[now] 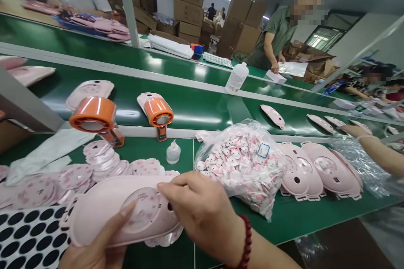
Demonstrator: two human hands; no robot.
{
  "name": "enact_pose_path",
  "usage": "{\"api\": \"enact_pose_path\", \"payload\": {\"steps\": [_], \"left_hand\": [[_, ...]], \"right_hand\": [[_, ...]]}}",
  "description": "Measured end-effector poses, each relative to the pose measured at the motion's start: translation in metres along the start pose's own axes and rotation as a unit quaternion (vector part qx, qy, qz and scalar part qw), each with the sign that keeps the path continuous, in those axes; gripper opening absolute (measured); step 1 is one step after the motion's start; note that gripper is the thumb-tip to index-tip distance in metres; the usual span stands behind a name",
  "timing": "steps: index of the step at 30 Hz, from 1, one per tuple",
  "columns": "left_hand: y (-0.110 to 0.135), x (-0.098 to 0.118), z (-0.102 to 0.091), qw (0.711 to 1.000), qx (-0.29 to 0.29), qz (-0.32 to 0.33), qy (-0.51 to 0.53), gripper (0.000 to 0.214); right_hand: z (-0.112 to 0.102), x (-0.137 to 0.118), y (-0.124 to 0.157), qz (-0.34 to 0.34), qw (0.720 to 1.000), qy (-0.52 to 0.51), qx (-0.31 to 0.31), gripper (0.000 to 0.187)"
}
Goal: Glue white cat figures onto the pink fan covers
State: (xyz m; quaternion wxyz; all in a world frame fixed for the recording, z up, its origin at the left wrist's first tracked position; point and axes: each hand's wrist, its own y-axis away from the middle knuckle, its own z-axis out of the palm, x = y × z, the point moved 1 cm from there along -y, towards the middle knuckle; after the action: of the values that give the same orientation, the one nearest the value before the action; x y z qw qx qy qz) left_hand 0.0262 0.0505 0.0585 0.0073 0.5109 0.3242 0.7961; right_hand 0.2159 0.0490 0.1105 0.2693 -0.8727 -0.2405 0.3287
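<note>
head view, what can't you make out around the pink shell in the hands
All in the head view:
Pink shell: right end hidden under the right hand.
Left hand: palm cut off by the bottom edge.
Black-dot sheet: cut off by the left and bottom edges.
White bottle: label too small to read.
Bag of small pieces: prints too small to tell.

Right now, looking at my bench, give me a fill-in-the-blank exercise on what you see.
The left hand and the right hand both hold a ____ plastic shell.
A red bead bracelet sits on the ____ wrist.
The clear bag of small pieces lies on a ____ table.
The sheet at lower left carries ____ dots.
Missing words: pink; right; green; black.
</note>
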Motion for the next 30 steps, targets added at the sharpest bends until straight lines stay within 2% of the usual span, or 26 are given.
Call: {"api": "enact_pose_path", "payload": {"steps": [4, 7, 12, 16, 18, 21, 25, 28, 30], "left_hand": [[0.012, 0.008, 0.010, 0.999, 0.016, 0.002, 0.032, 0.071], [0.015, 0.009, 0.006, 0.999, 0.018, -0.016, 0.032, 0.075], [0.017, 0.008, 0.002, 0.999, 0.013, -0.008, 0.040, 0.087], [0.020, 0.009, 0.004, 0.999, 0.006, -0.002, 0.049, 0.080], [0.021, 0.009, 0.005, 0.999, -0.003, 0.002, 0.050, 0.076], [0.021, 0.006, 0.003, 0.998, -0.011, -0.006, 0.059, 0.069], [0.021, -0.001, -0.001, 0.996, -0.012, -0.052, 0.067, 0.052], [0.023, 0.000, -0.001, 0.996, -0.007, -0.055, 0.067, 0.064], [0.023, 0.004, 0.000, 0.998, 0.002, -0.037, 0.048, 0.074]], "right_hand": [[0.031, -0.020, 0.002, -0.091, 0.994, 0.049, 0.025, 0.030], [0.039, -0.023, 0.006, -0.115, 0.991, 0.056, 0.025, 0.027], [0.041, -0.024, 0.014, -0.097, 0.995, 0.024, 0.022, 0.025], [0.042, -0.025, 0.016, -0.029, 0.999, 0.009, 0.030, 0.022], [0.044, -0.025, 0.016, -0.017, 0.999, 0.009, 0.030, 0.021], [0.045, -0.026, 0.017, -0.038, 0.999, 0.022, 0.005, 0.024], [0.040, -0.025, 0.014, -0.081, 0.995, 0.030, -0.048, 0.026], [0.033, -0.019, 0.009, -0.063, 0.996, -0.020, -0.059, 0.020], [0.029, -0.014, 0.006, -0.017, 0.997, -0.065, -0.045, 0.020]]}}
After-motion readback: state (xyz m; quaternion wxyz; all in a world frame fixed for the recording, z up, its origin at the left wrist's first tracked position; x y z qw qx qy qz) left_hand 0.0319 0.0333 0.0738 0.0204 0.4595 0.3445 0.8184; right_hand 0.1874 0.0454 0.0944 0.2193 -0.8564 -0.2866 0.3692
